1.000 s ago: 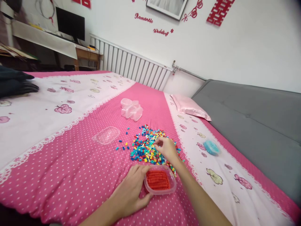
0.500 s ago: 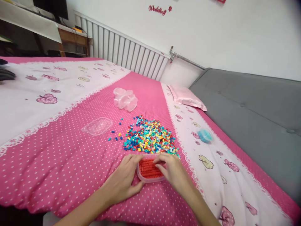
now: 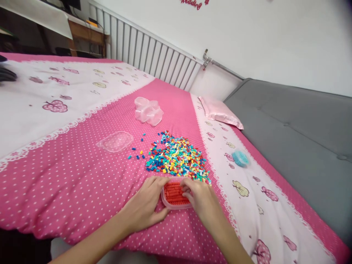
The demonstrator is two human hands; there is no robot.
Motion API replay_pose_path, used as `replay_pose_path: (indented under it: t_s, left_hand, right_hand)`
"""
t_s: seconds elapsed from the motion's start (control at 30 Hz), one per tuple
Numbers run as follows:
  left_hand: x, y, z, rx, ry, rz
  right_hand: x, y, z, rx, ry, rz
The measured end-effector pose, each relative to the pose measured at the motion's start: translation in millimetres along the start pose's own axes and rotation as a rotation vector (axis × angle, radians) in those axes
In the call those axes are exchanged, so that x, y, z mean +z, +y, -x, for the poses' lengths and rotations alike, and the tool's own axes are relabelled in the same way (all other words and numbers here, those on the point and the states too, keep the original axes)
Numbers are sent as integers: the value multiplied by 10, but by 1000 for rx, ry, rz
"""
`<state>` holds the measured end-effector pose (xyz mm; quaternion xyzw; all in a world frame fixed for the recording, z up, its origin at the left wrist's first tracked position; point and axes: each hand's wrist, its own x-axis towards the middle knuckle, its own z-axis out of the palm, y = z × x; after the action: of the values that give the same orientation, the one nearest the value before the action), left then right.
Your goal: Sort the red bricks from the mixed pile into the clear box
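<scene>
A small clear plastic container (image 3: pixel 177 207) sits on the bed close in front of me, with red toy bricks (image 3: pixel 173 193) packed in rows inside it. Round its left side curls my left hand (image 3: pixel 147 205), thumb at the near edge and fingers at the far rim. My right hand (image 3: pixel 202 198) reaches over the right end, its fingertips bent together among the red bricks. Whatever those fingertips pinch is hidden. Just beyond the container spreads a loose pile of small multicoloured bricks (image 3: pixel 178 157).
Left of the pile lies a clear lid (image 3: pixel 117 142), with a few stray bricks between. Several clear empty containers (image 3: pixel 148 111) lie bunched farther back. A closed container of blue pieces (image 3: pixel 240 158) is at the right, and a pink pillow (image 3: pixel 220 112) rests near the grey headboard (image 3: pixel 286 124).
The camera view has tipped slightly downward. My right fingertips have curled closer together over the red bricks, while my left hand keeps its hold on the container.
</scene>
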<state>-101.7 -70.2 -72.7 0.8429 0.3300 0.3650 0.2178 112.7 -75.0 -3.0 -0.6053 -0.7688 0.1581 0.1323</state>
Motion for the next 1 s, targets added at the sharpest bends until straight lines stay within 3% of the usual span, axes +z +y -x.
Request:
replay_pose_path:
  t_s: [1.0]
  left_hand:
    - [2,5,-16,-21,-16,22]
  right_hand:
    - [-32,-57,-21,-83,0,62]
